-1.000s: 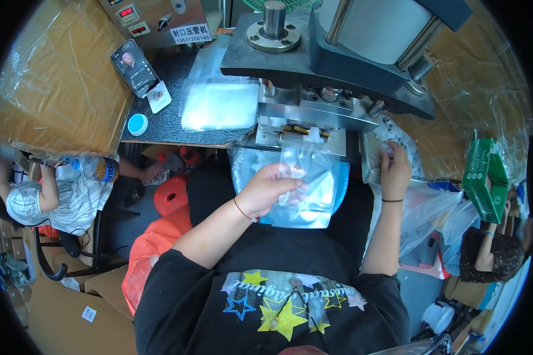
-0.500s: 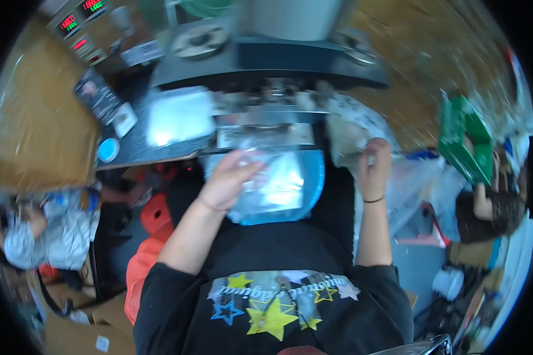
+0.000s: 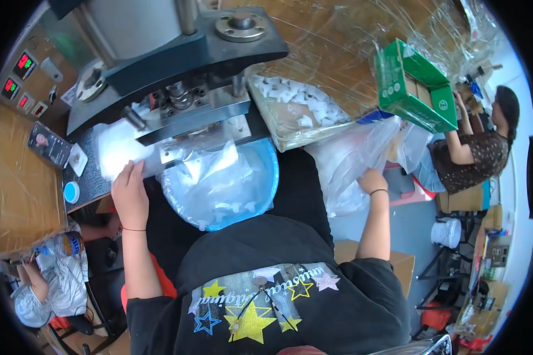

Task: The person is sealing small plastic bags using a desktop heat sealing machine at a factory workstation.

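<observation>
My left hand (image 3: 130,186) is at the near edge of a stack of clear, frosted-looking plastic sheets (image 3: 119,142), its fingers pinching the edge. Just right of it, a blue-rimmed round basin (image 3: 273,177) rests on my lap, with clear plastic film and small white pieces inside. Over at the right, my right hand (image 3: 373,181) is closed at the side of a large clear plastic bag (image 3: 343,177); its fingertips are partly hidden, and what they hold, if anything, cannot be made out.
A metal press (image 3: 201,115) stands directly ahead. To its right are a tray of white parts (image 3: 302,100) and a green box (image 3: 391,80). A phone (image 3: 48,145) and a blue-lidded pot (image 3: 71,192) are at the left. Co-workers sit on both sides (image 3: 479,148) (image 3: 59,272).
My view has turned to the right. My left hand has left the film over the basin and reached the sheet stack. My right hand has gone from beside the parts tray to the large bag.
</observation>
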`<state>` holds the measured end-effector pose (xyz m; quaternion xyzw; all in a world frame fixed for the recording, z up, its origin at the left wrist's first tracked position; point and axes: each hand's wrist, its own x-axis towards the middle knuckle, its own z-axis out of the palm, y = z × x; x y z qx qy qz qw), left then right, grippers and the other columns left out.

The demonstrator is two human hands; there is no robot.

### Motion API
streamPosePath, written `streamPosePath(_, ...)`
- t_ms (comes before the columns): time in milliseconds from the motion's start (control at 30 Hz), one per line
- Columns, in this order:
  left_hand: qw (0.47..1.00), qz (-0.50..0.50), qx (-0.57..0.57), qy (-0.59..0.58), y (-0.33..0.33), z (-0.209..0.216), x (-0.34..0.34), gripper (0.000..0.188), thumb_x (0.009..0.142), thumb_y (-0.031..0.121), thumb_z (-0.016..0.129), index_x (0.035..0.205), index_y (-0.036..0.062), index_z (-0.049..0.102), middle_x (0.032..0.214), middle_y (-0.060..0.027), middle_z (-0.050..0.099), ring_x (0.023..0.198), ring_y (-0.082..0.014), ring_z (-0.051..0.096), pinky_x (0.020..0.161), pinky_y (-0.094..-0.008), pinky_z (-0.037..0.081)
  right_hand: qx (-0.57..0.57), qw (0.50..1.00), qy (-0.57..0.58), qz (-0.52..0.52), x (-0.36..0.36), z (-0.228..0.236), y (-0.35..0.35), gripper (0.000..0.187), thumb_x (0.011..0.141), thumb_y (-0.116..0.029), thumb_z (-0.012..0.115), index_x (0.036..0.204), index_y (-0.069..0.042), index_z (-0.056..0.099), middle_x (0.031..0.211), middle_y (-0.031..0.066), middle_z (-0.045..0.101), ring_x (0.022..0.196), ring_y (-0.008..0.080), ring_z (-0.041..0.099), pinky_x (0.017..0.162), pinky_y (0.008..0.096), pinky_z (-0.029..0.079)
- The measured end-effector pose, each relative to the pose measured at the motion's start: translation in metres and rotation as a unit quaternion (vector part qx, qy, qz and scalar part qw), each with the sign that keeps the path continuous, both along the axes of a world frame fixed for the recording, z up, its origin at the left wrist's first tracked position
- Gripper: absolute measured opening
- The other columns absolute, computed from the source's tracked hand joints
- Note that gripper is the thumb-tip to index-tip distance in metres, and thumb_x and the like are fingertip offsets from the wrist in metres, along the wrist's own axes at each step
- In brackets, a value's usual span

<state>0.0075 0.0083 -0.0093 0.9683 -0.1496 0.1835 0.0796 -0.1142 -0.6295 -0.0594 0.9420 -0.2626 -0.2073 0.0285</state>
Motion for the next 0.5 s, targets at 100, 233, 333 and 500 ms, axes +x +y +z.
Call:
streamPosePath(100, 0.997, -0.018, -0.079, -0.009, -0.012, 0.027, -0.001, 0.029, 0.094, 0.011, 0.06, 0.121, 0.0005, 0.064, 0.107, -0.0213, 0.069, 0.098, -0.0391, 0.065, 0.086, -0.0464, 0.05, -0.059, 0.996, 0.063, -0.017, -0.003, -0.122, -0.041, 0.044, 0.095, -0.03, 0.05, 0.134, -0.012, 0.06, 0.136, 0.0154, 0.06, 0.124, 0.0357, 0.059, 0.102, 0.045, 0.05)
streamPosePath(233, 0.998, -0.005, -0.061, 0.018, -0.017, 0.029, 0.005, 0.016, 0.084, 0.009, 0.066, 0.098, 0.0042, 0.071, 0.101, -0.0143, 0.07, 0.096, -0.0343, 0.066, 0.084, -0.0435, 0.053, -0.019, 1.0, 0.003, 0.01, -0.032, -0.184, -0.07, 0.049, 0.091, -0.035, 0.06, 0.134, -0.011, 0.061, 0.138, 0.0168, 0.059, 0.127, 0.033, 0.057, 0.108, 0.042, 0.046)
streamPosePath(333, 0.988, -0.035, -0.142, -0.048, -0.01, 0.008, 0.005, 0.014, 0.083, 0.011, 0.069, 0.097, 0.0068, 0.071, 0.099, -0.0114, 0.07, 0.095, -0.0323, 0.066, 0.084, -0.0419, 0.053, 0.005, 0.997, 0.046, -0.054, -0.038, -0.188, -0.076, 0.049, 0.09, -0.033, 0.06, 0.134, -0.012, 0.061, 0.139, 0.016, 0.058, 0.127, 0.0328, 0.057, 0.107, 0.0421, 0.046)
streamPosePath(500, 0.991, -0.025, -0.125, -0.047, -0.006, 0.018, 0.002, 0.011, 0.084, 0.01, 0.068, 0.094, 0.007, 0.069, 0.097, -0.009, 0.067, 0.09, -0.0318, 0.063, 0.082, -0.0406, 0.051, -0.014, 0.992, 0.11, -0.063, -0.018, -0.098, -0.012, 0.039, 0.095, -0.022, 0.052, 0.131, -0.012, 0.062, 0.134, 0.018, 0.061, 0.126, 0.0331, 0.058, 0.103, 0.0419, 0.05)
